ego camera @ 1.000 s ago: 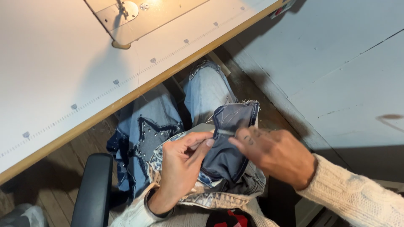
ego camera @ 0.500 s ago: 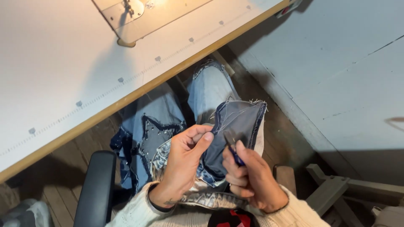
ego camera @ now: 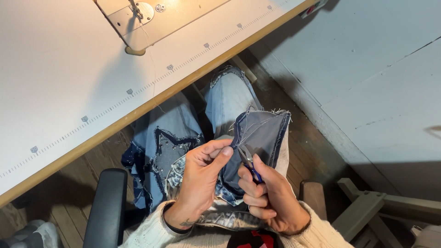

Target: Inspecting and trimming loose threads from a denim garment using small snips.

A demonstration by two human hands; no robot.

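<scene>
In the head view, the person sits at a white table and works in the lap, below the table edge. The left hand pinches the near edge of a denim patch between thumb and forefinger; this grip is narrow and closed on the cloth. The right hand holds small thread snips with a blue handle, its fingers wrapped around them, and the metal tips touch the seam just beside the left thumb. I cannot tell if the blades are open or closed.

The denim patch lies over the right thigh, on top of the patched jeans, with its paler inner side up and its darker border folded. It seems soft and light, and it bends easily; the raw edges are frayed and may lose threads if pulled. In my judgement the best place to hold it is the stitched border close to the cut, where the layers are thicker and stiffer, as the left hand does now.

Counted: one denim patch, one pair of thread snips, two hands. On the table there is one metal needle plate of a sewing machine, under warm light. One black armrest of the chair shows at the lower left.
</scene>
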